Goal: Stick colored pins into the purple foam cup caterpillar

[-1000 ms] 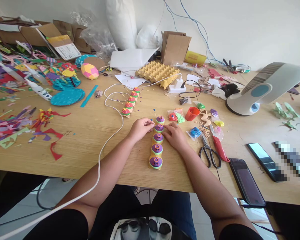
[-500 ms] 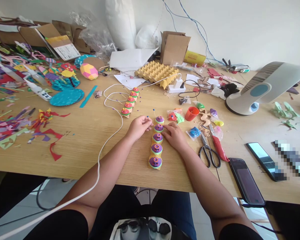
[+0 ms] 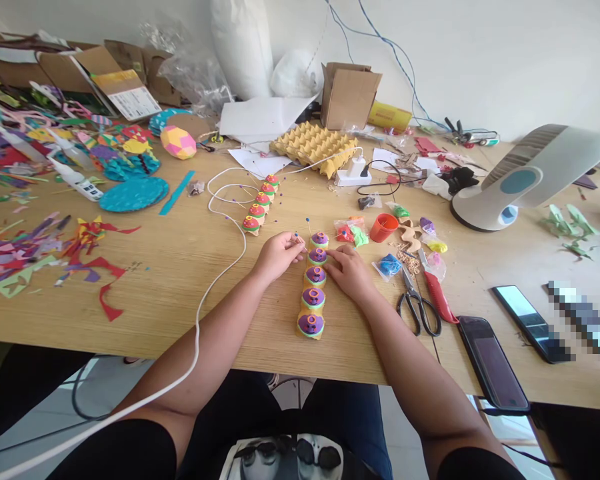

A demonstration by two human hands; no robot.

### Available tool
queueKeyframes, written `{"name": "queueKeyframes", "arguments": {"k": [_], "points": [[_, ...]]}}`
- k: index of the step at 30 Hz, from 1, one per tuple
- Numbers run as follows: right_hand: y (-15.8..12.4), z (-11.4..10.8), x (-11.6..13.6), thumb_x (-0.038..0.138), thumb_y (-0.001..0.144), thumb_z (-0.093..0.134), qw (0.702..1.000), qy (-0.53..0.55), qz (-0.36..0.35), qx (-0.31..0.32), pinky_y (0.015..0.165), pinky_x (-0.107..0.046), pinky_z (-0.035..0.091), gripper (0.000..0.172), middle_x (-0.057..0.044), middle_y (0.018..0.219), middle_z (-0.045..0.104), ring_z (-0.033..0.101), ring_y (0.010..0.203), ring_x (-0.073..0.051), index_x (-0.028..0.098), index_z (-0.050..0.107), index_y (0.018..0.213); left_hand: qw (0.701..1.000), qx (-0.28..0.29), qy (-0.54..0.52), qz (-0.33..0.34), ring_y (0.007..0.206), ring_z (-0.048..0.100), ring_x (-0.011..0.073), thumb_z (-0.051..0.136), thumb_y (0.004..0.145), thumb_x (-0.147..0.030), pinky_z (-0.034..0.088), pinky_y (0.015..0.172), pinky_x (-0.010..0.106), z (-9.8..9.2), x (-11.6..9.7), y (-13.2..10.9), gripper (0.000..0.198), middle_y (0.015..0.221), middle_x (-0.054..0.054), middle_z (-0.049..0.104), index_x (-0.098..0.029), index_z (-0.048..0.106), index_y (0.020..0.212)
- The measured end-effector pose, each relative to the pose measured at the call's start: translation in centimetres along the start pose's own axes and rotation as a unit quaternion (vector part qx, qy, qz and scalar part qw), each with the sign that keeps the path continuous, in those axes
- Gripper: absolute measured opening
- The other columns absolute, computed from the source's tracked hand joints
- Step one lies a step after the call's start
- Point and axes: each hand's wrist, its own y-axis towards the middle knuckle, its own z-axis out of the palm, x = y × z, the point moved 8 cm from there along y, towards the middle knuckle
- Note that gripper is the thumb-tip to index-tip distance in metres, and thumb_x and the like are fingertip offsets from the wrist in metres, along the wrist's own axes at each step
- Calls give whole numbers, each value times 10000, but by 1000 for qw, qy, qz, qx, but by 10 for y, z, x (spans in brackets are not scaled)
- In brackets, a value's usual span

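Observation:
A strip of egg-carton cups lies lengthwise before me, each cup topped with purple and ringed in pale green, with a small orange ring on it. My left hand is at its left side near the far end, thumb and fingers pinched on a thin blue-tipped stick. From the right, my right hand presses its fingertips against the second cup from the far end, holding the strip. Another blue-tipped stick stands up at the farthest cup.
A red-topped egg-carton strip with thin sticks lies farther left. To the right are scissors, a red-handled knife, a red cup, bagged clay and phones. A white cable crosses over my left arm.

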Motion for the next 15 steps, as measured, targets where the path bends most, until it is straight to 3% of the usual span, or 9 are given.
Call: {"name": "queueKeyframes", "arguments": {"k": [15], "points": [[0,0,1,298,934,637,1000,2,4,3,948,-371,505,335,-91,1100,626,615,1025,-228,222,686,1257,999,4,41,27,696,681,151,706,802,-422,519,644,245,3,-3,-2,258,838,42,733,-179,640,860]]}}
